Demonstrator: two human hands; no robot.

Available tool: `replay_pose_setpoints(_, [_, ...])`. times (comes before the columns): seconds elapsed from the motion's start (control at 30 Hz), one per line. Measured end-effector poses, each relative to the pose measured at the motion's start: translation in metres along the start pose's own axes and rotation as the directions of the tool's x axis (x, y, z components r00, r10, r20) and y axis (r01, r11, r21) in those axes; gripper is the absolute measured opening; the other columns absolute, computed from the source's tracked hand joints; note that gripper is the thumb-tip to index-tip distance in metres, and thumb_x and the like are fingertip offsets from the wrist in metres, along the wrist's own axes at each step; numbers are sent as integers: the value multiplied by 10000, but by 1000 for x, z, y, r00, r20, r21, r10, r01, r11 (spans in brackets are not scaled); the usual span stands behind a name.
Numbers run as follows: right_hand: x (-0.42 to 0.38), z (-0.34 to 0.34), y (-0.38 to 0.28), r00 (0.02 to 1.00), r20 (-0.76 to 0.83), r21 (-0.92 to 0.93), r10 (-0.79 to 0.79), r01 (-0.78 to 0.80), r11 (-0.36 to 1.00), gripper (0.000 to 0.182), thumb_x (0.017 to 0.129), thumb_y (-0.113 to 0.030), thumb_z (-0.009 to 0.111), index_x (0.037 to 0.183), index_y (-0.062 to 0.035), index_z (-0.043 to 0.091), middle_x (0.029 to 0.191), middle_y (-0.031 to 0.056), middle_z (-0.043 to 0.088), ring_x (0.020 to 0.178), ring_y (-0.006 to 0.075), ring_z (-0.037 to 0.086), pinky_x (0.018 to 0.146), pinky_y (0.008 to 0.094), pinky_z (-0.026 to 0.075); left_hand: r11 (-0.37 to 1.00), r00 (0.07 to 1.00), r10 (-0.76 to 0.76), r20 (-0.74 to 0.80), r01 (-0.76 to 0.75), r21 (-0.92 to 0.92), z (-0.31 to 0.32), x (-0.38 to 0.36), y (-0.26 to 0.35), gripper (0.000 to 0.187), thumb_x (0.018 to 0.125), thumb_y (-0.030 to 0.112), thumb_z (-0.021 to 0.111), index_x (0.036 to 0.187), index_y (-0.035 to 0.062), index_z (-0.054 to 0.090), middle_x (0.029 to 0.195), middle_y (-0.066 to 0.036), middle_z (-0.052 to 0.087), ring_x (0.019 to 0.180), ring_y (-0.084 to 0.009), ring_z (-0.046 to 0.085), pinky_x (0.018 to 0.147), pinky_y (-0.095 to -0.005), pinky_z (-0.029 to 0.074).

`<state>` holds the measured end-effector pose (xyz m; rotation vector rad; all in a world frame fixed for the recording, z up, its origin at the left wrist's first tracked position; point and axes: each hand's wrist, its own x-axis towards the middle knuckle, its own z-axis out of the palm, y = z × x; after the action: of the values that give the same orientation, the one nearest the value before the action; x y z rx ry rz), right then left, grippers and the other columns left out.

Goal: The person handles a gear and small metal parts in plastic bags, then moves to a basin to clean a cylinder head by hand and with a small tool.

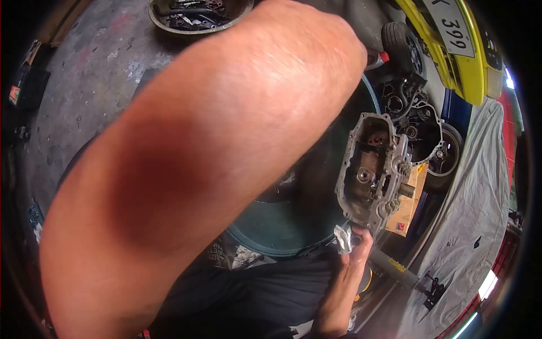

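My left arm fills the middle of the view, very close to the camera and blurred, and its hand is out of sight. Lower right, my right hand [358, 250] is closed around a crumpled white piece of paper or cloth [342, 239]. That hand is right at the lower end of a grey metal gearbox housing [346, 195]. The housing's open side shows an oily interior with a round bore, and a shaft sticks out on its right. Beside and partly behind my arm is a large round dark green container [271, 240].
A metal basin [195, 28] of dark parts sits at the top. Further right are a greasy engine part [415, 121], a wheel [402, 48], a cardboard box [412, 209] and a yellow car bumper [474, 85]. A grey cover [463, 209] drapes along the right.
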<state>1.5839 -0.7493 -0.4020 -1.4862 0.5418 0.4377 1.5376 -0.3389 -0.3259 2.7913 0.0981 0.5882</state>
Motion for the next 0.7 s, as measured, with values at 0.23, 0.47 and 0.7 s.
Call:
replay_pose_setpoints(0.23, [0,-5,6,992,-123,-44,-38,33,999,333,727,-150,564,1001,38,593,957,165,635,841,326,655,778,470,580,994,992,-48,115,36,102,-2,3,-5,190,787,45,589,963,-1,643,805,-206,656,809,-373,652,730,-451,526])
replay_pose_setpoints(0.47, [0,-18,19,982,-175,67,75,-65,996,334,716,-110,556,1022,23,579,870,129,636,719,289,658,691,439,593,990,979,-73,189,48,136,-1,16,-18,219,796,42,575,1007,14,625,801,-206,645,816,-367,646,742,-455,515])
replay_pose_setpoints(0.7, [2,-19,25,994,-114,104,1,11,995,241,727,-122,573,924,14,601,833,119,631,706,271,647,685,421,586,971,974,8,227,-61,231,13,19,15,322,745,56,607,1066,34,618,780,-143,635,817,-308,636,772,-408,496])
